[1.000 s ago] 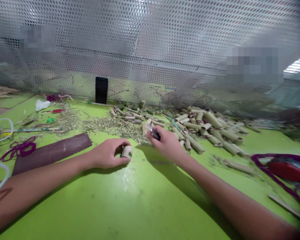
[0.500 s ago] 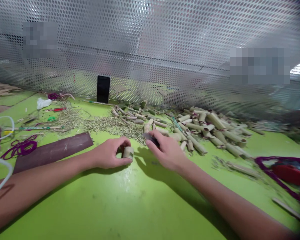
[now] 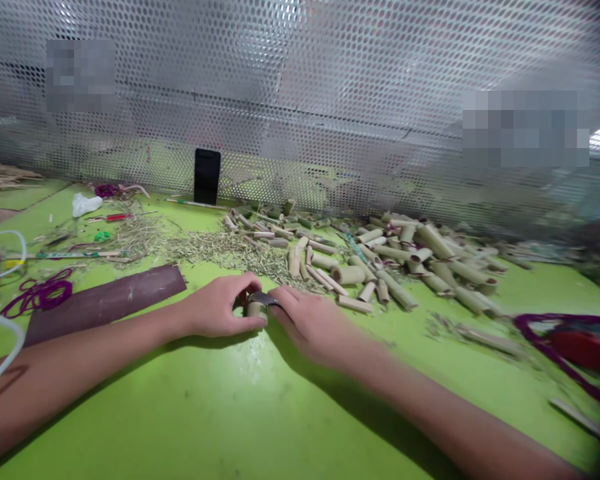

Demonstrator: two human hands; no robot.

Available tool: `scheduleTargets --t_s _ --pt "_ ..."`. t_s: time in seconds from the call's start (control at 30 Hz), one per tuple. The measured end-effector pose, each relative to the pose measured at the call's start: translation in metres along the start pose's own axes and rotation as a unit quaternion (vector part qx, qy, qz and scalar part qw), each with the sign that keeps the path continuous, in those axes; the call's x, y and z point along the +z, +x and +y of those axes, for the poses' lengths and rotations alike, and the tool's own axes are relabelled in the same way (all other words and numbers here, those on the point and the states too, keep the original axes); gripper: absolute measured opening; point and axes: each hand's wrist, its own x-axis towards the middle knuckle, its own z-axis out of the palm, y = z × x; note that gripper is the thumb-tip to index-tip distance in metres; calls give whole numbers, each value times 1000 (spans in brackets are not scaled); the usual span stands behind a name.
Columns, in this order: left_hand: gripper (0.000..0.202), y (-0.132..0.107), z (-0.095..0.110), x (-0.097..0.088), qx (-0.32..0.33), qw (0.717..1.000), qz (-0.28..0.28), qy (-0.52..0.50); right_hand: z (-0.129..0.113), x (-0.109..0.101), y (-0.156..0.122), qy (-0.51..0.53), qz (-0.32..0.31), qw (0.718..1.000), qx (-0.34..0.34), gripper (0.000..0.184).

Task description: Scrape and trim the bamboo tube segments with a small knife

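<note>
My left hand (image 3: pixel 225 305) grips a short bamboo tube section (image 3: pixel 256 311) upright on the green table, thumb at its near side and fingers curled behind. My right hand (image 3: pixel 310 320) pinches a small, dark, curved piece of what looks like sandpaper (image 3: pixel 267 299). That piece lies against the top rim of the bamboo section, partly covering it. Fingers of my right hand hide some of the dark piece.
A pile of cut bamboo tubes (image 3: pixel 420 260) and shavings (image 3: pixel 220 250) lies beyond my hands. At left are a brown sheet (image 3: pixel 110 303) and purple cord (image 3: pixel 55 293). A phone (image 3: pixel 207 177) leans on the perforated metal screen (image 3: pixel 300 87). A red object (image 3: pixel 580 352) sits at right.
My right hand has moved left and nearer to me, bringing the dark piece onto the bamboo section's rim. My left hand stays in place, holding the section.
</note>
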Motion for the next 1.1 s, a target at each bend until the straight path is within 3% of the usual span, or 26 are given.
scheduleTargets --t_s 0.63,0.87,1.1 --pt "41 1 -1 2 8 1000 9 10 -8 -5 2 -75 -38 996 36 21" --pt "48 -1 -2 4 50 997 39 46 -13 -8 7 -53 -71 993 73 25" --pt "37 -2 -4 7 55 996 41 60 -14 -7 7 -35 -70 994 74 26"
